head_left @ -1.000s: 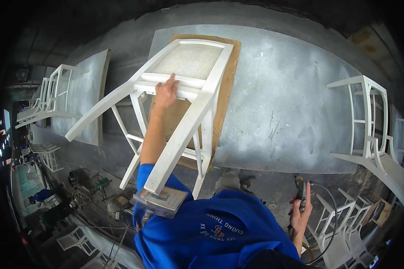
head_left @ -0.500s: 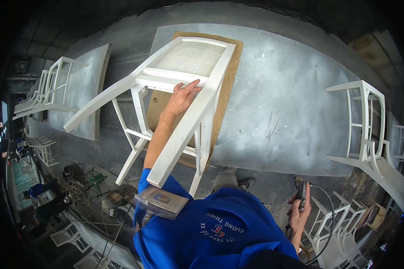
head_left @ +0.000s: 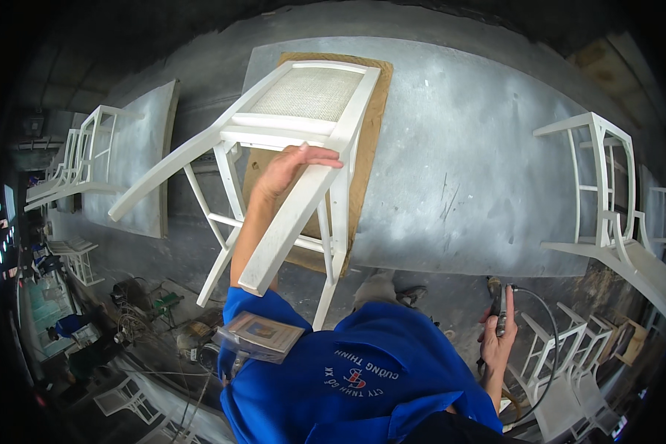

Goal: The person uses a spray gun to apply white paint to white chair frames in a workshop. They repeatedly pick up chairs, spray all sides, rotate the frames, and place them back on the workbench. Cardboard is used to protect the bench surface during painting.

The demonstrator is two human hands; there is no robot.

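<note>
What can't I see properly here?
Head view throughout:
Black handheld tool: handle covered by the right grip.
Bare left forearm: partly behind the white wooden chair's thick leg.
Far-right white wooden chair: edge lost in darkness.
Distant blue shape, left: too small.

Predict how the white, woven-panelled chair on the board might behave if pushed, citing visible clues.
The white, woven-panelled chair would likely stay stiff, since crossbars join its legs. It might tip, as long legs stick out past the flat brown board. The pale woven panel could give slightly, looking fabric-like.
</note>
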